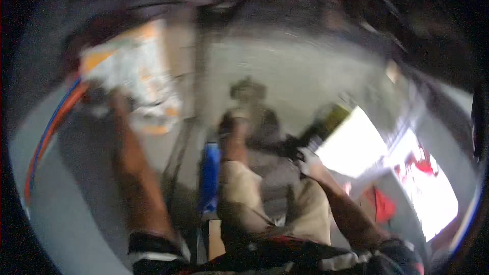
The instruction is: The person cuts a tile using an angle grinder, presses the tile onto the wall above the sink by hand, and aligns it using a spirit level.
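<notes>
My left hand (109, 97) is smeared by motion at the lower edge of a white and orange printed sheet or bag (137, 56) on the left; its fingers cannot be made out. My right hand (309, 164) is beside my right knee, with its fingers bent round something small and dark that I cannot make out, at the edge of a bright white panel (351, 142). A blue elongated object (209, 173) lies beside my left leg. The picture is blurred.
Blue and orange cables (56, 122) curve along the left. At the right are a second bright white sheet (433, 198), an open-topped container with a red piece (382, 203) in it, and dark shapes. My legs (239, 183) rest over a pale concrete floor (285, 66).
</notes>
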Tool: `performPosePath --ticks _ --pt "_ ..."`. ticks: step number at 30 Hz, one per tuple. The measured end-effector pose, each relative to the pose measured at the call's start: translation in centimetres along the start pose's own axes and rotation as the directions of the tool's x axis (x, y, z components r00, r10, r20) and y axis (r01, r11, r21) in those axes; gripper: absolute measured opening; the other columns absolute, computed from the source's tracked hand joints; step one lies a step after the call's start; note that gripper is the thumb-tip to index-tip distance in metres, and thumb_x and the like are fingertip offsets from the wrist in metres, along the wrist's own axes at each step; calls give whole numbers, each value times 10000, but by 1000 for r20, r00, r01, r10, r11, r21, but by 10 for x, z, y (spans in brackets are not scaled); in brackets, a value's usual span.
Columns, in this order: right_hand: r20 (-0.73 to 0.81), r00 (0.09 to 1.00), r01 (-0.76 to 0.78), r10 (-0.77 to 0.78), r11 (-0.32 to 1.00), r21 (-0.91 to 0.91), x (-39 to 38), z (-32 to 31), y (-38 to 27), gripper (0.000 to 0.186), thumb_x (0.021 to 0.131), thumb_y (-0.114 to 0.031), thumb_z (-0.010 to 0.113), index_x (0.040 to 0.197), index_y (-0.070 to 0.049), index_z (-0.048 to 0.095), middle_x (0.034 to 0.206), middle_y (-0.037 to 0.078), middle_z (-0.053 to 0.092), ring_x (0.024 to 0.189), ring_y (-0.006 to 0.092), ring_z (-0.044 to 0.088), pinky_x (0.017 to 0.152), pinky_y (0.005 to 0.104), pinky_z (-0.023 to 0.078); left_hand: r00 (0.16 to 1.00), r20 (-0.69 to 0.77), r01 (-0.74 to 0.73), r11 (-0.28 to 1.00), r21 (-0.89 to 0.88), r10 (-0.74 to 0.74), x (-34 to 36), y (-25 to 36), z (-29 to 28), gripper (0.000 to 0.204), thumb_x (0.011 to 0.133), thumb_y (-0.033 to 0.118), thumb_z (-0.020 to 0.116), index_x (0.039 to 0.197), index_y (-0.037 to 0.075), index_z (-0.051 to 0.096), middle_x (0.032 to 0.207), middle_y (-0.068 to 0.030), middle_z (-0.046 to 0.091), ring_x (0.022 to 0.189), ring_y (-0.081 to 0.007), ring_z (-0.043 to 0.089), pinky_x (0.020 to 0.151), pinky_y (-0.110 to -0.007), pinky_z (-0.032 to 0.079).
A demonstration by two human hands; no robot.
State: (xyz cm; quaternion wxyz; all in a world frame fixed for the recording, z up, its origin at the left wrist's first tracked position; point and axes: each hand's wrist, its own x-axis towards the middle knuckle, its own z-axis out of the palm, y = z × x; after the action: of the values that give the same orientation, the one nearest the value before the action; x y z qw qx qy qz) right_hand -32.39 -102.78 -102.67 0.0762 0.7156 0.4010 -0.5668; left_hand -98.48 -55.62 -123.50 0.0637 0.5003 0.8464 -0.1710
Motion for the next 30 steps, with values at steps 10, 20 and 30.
performPosePath --ticks 10,20,30 --pt "-41 998 -35 45 975 220 -9 14 -6 640 955 -432 635 1394 23 533 1113 266 698 999 426 680 879 496 533 983 55 185 900 -394 -178 5 -7 -48 443 938 323 656 1176 -50 683 1167 -214 697 1105 -355 663 974 -457 508" --pt "166 978 -196 123 808 555 -28 10 21 584 968 -331 660 1426 7 526 1153 170 723 1038 267 709 843 380 567 979 67 198 821 -536 -192 -2 -13 -113 458 930 282 694 1226 -64 655 1222 -224 667 1167 -357 622 1036 -441 465" --pt "431 785 -277 445 -371 886 -157 56 220 380 1013 -463 586 976 -89 643 752 55 629 609 217 612 526 350 510 886 186 -178 682 -709 424 -258 217 -123 489 921 241 733 1276 -78 626 1276 -235 638 1229 -360 581 1097 -425 421"
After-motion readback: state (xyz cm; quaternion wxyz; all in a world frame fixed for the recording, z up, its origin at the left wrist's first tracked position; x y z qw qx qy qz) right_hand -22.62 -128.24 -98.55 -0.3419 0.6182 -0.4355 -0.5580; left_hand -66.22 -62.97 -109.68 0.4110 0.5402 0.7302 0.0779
